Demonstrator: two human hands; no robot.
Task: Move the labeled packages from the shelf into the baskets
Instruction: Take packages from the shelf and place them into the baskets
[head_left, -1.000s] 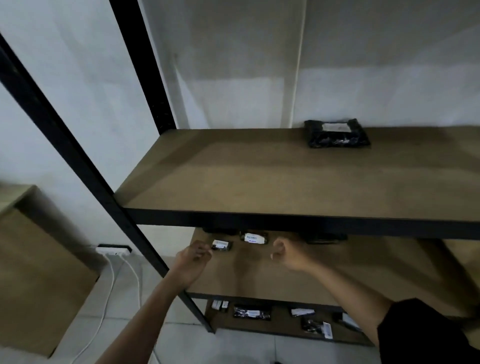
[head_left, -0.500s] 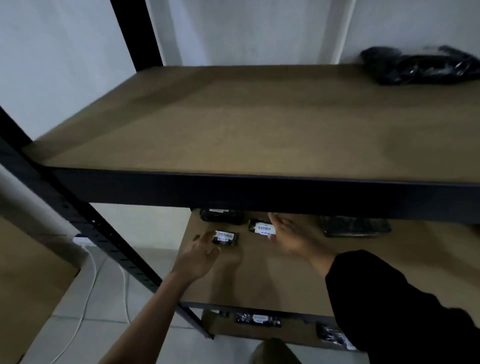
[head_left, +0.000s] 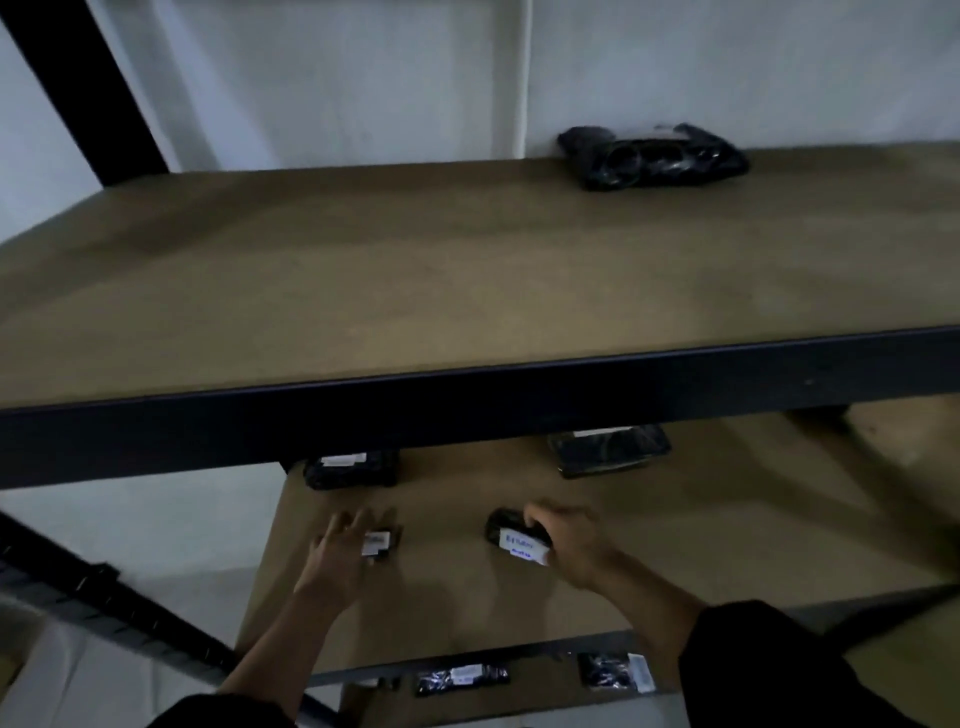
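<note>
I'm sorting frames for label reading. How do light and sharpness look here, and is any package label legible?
Head view: dim overall, the middle shelf shadowed by the board above. Motion blur smears the left hand and the frame edges. Wide-angle bending curves the shelf lines. The label on the small package gripped by the right hand shows bluish print, too soft to read.
</note>
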